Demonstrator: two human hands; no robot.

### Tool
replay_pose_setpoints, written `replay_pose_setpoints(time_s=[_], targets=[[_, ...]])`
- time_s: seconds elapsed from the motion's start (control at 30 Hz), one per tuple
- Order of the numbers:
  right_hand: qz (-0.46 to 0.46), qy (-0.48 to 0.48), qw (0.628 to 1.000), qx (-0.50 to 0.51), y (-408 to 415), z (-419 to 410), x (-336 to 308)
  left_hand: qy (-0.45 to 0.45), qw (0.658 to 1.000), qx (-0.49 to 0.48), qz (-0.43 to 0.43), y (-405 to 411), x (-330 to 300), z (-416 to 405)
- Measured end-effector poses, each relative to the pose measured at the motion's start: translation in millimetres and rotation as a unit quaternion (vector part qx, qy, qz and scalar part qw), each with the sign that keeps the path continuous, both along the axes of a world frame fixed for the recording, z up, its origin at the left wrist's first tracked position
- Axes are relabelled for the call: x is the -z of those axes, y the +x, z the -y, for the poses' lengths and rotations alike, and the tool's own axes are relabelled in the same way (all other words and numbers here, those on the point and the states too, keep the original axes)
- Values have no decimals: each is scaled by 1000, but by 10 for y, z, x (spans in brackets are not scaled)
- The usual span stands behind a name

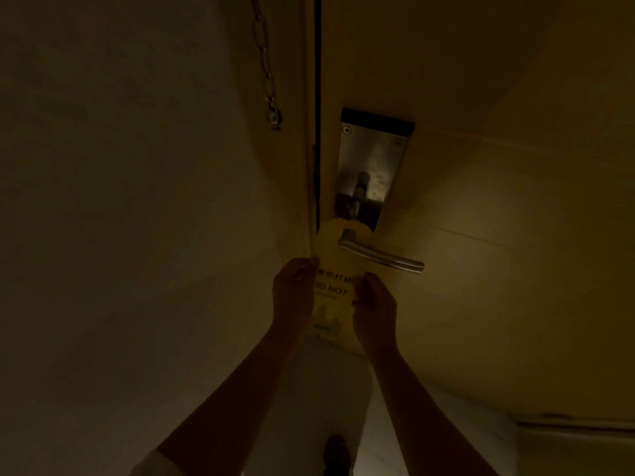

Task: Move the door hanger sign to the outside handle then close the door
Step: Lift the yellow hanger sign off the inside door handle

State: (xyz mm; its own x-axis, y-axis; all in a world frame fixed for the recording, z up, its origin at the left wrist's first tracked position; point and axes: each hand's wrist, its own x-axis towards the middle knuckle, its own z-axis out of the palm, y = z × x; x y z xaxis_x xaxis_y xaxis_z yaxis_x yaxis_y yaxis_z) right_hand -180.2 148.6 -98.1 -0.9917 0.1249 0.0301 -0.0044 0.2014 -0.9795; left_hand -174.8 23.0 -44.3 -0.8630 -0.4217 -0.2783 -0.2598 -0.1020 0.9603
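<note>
Do-not-disturb hanger (pixel 331 266) hooked on lever handle (pixel 379 255), below lock plate (pixel 369 166). Left hand (pixel 293 297) and right hand (pixel 374 304) fingers pinch its edges. Risk: hook snags the lever and tears if pulled straight down.

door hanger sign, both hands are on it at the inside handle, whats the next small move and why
Probably lift the door hanger sign up and slide it along the lever handle toward its free end. Its hooked top looks looped around the handle's base, while the left hand and right hand pinch its side edges. The door looks closed, so the sign must come off first.
</note>
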Motion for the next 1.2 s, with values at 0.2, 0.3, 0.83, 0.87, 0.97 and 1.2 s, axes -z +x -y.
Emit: replay_pose_setpoints(time_s=[0.2,0.3,0.83,0.87,0.97,1.2], targets=[[21,-24,999,1,44,34,-28,-2,1000,8,-27,190,-29,-7],[42,-55,998,-12,40,34,-53,-16,1000,5,-24,239,-13,-18],[107,-221,969,-2,140,-49,-97,-51,998,34,-20,413,40,-224],[107,-220,970,1,147,-63,-97,-50,998,35,-19,421,36,-240],[114,-218,969,8,168,-110,-72,-37,998,42,-23,448,17,-295],[107,-203,973,23,224,-251,-56,-21,998,54,-21,466,9,-454]])
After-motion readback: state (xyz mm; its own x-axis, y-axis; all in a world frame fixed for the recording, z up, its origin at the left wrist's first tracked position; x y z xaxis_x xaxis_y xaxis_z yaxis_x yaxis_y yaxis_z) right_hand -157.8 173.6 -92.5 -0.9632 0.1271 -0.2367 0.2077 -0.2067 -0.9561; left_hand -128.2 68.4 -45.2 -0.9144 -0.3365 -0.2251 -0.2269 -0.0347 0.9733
